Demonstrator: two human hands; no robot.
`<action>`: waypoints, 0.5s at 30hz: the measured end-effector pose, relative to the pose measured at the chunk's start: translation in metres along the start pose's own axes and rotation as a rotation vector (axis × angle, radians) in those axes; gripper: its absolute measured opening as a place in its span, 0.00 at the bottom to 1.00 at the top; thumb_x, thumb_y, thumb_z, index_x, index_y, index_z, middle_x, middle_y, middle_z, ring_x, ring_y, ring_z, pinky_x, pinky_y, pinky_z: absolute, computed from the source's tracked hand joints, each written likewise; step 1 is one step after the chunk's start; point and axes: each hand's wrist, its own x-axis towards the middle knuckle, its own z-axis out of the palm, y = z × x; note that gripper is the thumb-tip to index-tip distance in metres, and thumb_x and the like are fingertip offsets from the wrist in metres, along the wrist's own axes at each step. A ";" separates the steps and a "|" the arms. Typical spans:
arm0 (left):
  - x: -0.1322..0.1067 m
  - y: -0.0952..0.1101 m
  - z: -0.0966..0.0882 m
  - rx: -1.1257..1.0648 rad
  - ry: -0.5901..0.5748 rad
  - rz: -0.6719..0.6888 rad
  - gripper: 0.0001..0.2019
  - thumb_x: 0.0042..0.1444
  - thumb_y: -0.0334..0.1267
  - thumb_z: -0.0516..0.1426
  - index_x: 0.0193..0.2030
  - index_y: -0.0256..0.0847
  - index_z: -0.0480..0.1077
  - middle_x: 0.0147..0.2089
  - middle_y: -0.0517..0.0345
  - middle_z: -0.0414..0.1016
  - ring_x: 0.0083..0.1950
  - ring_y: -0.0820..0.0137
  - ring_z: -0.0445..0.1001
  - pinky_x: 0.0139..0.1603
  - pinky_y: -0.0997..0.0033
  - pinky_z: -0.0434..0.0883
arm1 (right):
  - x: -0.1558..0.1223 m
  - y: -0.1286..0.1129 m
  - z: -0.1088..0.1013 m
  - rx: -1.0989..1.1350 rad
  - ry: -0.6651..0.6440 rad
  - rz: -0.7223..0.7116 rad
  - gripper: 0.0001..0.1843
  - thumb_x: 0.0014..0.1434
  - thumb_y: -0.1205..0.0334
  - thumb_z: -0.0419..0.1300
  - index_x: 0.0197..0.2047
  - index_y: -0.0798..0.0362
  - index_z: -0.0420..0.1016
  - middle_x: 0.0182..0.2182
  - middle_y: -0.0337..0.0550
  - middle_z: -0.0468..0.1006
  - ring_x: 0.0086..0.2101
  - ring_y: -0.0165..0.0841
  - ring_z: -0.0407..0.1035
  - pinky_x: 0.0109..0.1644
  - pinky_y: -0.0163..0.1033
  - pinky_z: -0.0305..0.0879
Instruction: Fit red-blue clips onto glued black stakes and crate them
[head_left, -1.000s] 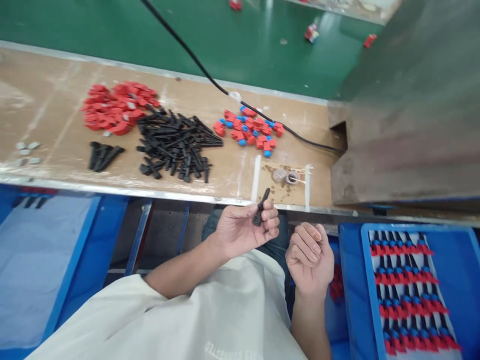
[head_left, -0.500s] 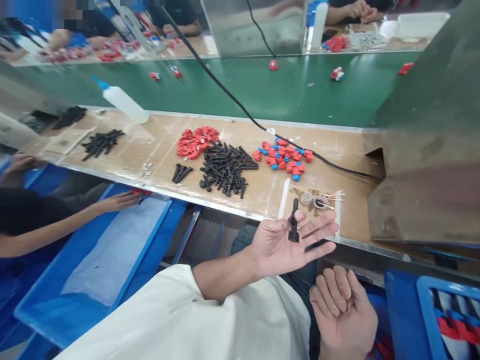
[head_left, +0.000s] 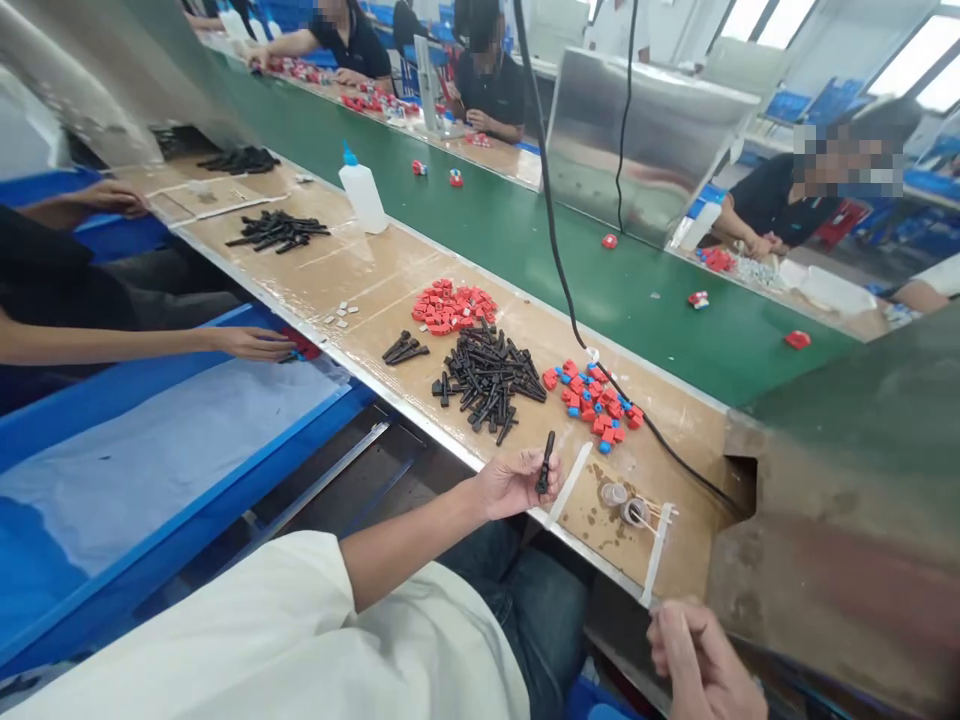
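Observation:
My left hand [head_left: 517, 484] is over the table's front edge, its fingers curled around a slim black plastic part [head_left: 547, 462]. The part stands nearly upright, with its thicker end down. At the lower right, clear of the table, is my right hand [head_left: 705, 665], its fingers folded in and the thumb lying along them. Whatever it may hold is hidden. Just beyond my left hand lies a heap of similar black parts [head_left: 491, 375]. Beside the heap are red-and-blue plastic pieces [head_left: 596, 400], and behind it a pile of red pieces [head_left: 454, 306].
Two small cups [head_left: 634, 513] with sticks stand on a taped, stained patch. A black cable [head_left: 559, 270] hangs across the table. A green conveyor belt [head_left: 517, 250] runs behind, a metal panel [head_left: 840, 540] rises at right. A co-worker's hand [head_left: 255, 343] is at left.
The camera view has turned and tilted up. My left hand's spread fingers have curled in around the black part, now more upright. My right hand, still closed, has turned over.

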 end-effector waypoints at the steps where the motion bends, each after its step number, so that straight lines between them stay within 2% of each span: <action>1: 0.006 0.002 -0.006 0.005 -0.007 -0.010 0.17 0.40 0.38 0.72 0.31 0.33 0.72 0.27 0.58 0.70 0.29 0.74 0.71 0.32 0.76 0.66 | 0.024 -0.009 0.002 -0.132 -0.005 -0.070 0.23 0.60 0.40 0.61 0.26 0.51 0.73 0.20 0.37 0.68 0.22 0.29 0.62 0.28 0.34 0.60; 3: 0.015 0.003 -0.014 0.003 -0.016 -0.025 0.17 0.40 0.38 0.73 0.31 0.32 0.72 0.27 0.58 0.70 0.29 0.74 0.71 0.33 0.76 0.66 | 0.076 -0.027 0.016 -0.311 -0.074 -0.203 0.24 0.59 0.38 0.59 0.28 0.51 0.75 0.23 0.39 0.73 0.24 0.33 0.67 0.29 0.36 0.61; 4: 0.019 0.002 -0.017 -0.005 -0.018 -0.025 0.17 0.40 0.37 0.73 0.32 0.32 0.72 0.27 0.58 0.71 0.30 0.75 0.72 0.33 0.76 0.66 | 0.102 -0.035 0.027 -0.395 -0.160 -0.258 0.24 0.61 0.39 0.56 0.30 0.51 0.76 0.24 0.40 0.75 0.25 0.34 0.67 0.30 0.37 0.62; 6: 0.024 0.000 -0.022 -0.022 -0.030 -0.023 0.16 0.42 0.36 0.72 0.32 0.32 0.72 0.28 0.56 0.72 0.30 0.74 0.72 0.34 0.75 0.66 | 0.148 -0.047 0.056 -0.644 -0.323 -0.343 0.20 0.63 0.46 0.53 0.37 0.52 0.78 0.32 0.44 0.79 0.29 0.36 0.71 0.36 0.38 0.66; 8: 0.026 -0.001 -0.024 -0.035 -0.047 -0.037 0.15 0.44 0.37 0.71 0.32 0.30 0.72 0.27 0.54 0.73 0.29 0.73 0.72 0.33 0.74 0.66 | 0.181 -0.053 0.087 -0.864 -0.417 -0.344 0.17 0.63 0.53 0.53 0.44 0.52 0.79 0.40 0.47 0.79 0.35 0.36 0.73 0.40 0.38 0.66; 11: 0.026 0.001 -0.027 -0.075 -0.047 -0.035 0.16 0.43 0.38 0.72 0.31 0.31 0.73 0.28 0.54 0.72 0.29 0.73 0.71 0.33 0.73 0.66 | 0.206 -0.057 0.127 -1.037 -0.455 -0.303 0.15 0.62 0.53 0.56 0.43 0.52 0.79 0.42 0.49 0.79 0.40 0.40 0.74 0.41 0.39 0.65; 15: 0.026 0.005 -0.029 -0.121 0.000 0.002 0.16 0.43 0.40 0.72 0.33 0.33 0.74 0.29 0.55 0.73 0.30 0.74 0.71 0.34 0.75 0.66 | 0.213 -0.056 0.154 -1.235 -0.495 -0.225 0.16 0.62 0.51 0.57 0.32 0.53 0.79 0.35 0.53 0.80 0.38 0.43 0.75 0.40 0.41 0.64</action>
